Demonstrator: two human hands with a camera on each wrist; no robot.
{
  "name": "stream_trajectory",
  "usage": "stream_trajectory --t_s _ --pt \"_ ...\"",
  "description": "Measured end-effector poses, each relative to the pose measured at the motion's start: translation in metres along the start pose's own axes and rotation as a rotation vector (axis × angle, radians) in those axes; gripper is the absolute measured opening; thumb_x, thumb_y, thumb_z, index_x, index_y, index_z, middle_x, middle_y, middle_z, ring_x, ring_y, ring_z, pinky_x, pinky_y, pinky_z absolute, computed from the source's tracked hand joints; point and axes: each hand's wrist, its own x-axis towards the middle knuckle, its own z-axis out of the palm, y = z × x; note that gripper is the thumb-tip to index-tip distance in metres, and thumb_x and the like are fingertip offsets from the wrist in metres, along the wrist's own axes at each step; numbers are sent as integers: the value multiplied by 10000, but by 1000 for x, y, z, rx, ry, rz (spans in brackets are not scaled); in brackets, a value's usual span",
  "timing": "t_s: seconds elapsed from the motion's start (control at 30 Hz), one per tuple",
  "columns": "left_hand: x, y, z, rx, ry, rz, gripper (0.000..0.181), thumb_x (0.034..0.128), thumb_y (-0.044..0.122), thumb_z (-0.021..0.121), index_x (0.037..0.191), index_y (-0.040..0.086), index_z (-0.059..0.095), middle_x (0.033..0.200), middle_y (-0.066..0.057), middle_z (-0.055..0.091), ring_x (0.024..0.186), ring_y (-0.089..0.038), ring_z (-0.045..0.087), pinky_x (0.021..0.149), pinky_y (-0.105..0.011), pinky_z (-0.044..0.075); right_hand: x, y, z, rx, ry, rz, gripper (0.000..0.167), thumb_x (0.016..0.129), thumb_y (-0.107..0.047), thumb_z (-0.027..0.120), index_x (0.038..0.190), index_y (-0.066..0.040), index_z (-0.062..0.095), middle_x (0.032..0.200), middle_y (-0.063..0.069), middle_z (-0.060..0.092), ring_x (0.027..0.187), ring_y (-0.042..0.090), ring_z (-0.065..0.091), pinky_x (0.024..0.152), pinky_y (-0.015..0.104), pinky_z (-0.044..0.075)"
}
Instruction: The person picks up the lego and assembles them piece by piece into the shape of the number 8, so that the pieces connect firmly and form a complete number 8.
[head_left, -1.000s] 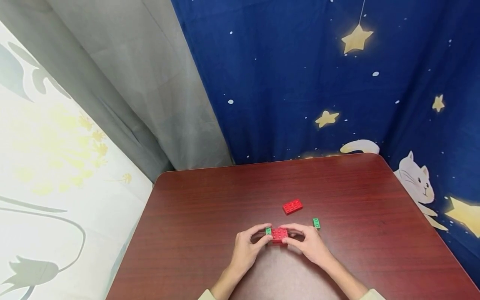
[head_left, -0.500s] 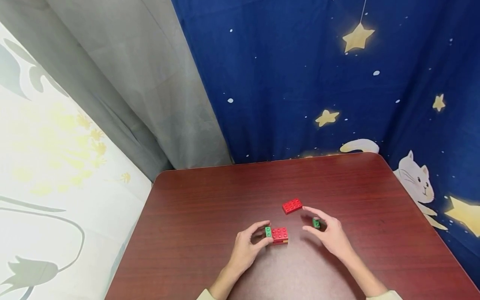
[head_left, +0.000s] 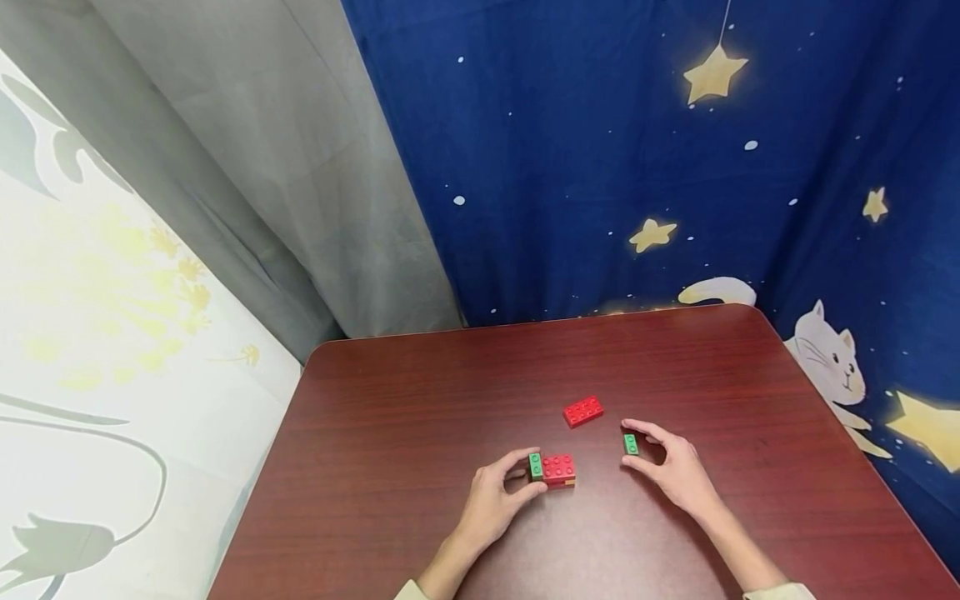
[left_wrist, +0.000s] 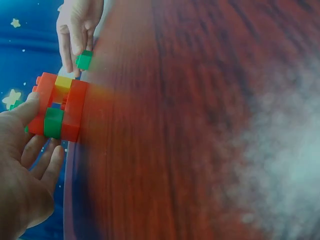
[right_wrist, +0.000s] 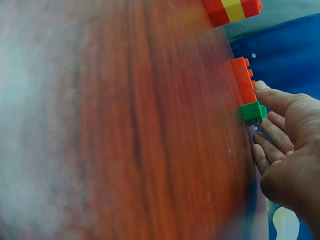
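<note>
A stack of toy building bricks (head_left: 558,469) stands on the table, red above and below, with green and yellow pieces between. One small green brick (head_left: 536,466) sits on its left end. Thumb and forefinger of my left hand (head_left: 489,500) hold the stack at that end. To the right, my right hand (head_left: 678,475) has its thumb and forefinger spread on either side of a loose green brick (head_left: 631,444). In the right wrist view, the thumb (right_wrist: 272,95) looks apart from this green brick (right_wrist: 252,113).
Behind the stack, a loose red brick (head_left: 582,411) lies flat on the brown table (head_left: 420,400). Past the table's far edge hang a grey curtain (head_left: 300,167) and a blue one (head_left: 570,167) with stars.
My right hand has left the stack and moved right to the loose green brick. The left hand stays at the stack's left end, its thumb slightly lower.
</note>
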Motion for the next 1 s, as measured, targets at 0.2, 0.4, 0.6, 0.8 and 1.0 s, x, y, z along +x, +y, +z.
stream_trajectory --t_s 0.2,0.4,0.6,0.8,1.0 --pt "-1 -1 1 27 3 -21 476 906 199 859 1344 82 712 1233 -49 761 1082 -191 736 919 -351 615 -2 1 -1 -16 5 -3 541 778 -89 952 1280 -105 752 1182 49 780 1067 223 702 908 94 455" --pt "-2 0 1 44 1 -45 457 907 217 859 1329 106 723 1214 -36 768 1088 -175 734 925 -335 611 -1 4 -1 -64 2 -17 521 762 -92 962 1243 -128 765 1155 20 783 1055 224 714 906 99 451" --pt "-1 0 1 48 2 -59 430 911 222 859 1310 125 733 1205 -26 771 1087 -167 734 930 -322 607 0 6 -1 -106 -19 12 467 773 -97 954 1203 -156 782 1237 81 767 1147 295 714 936 50 392" --pt "-2 0 1 48 3 -61 417 915 221 858 1303 134 736 1215 -20 767 1087 -158 730 933 -316 605 0 5 -1 -93 -31 34 424 780 -98 950 1171 -157 797 1260 125 756 1167 375 706 937 27 372" --pt "-2 0 2 54 4 -59 414 916 223 857 1302 136 735 1210 -21 769 1085 -156 731 929 -318 607 1 -2 -2 -102 -45 22 394 783 -87 944 1143 -156 801 1148 50 788 1071 269 737 909 104 454"
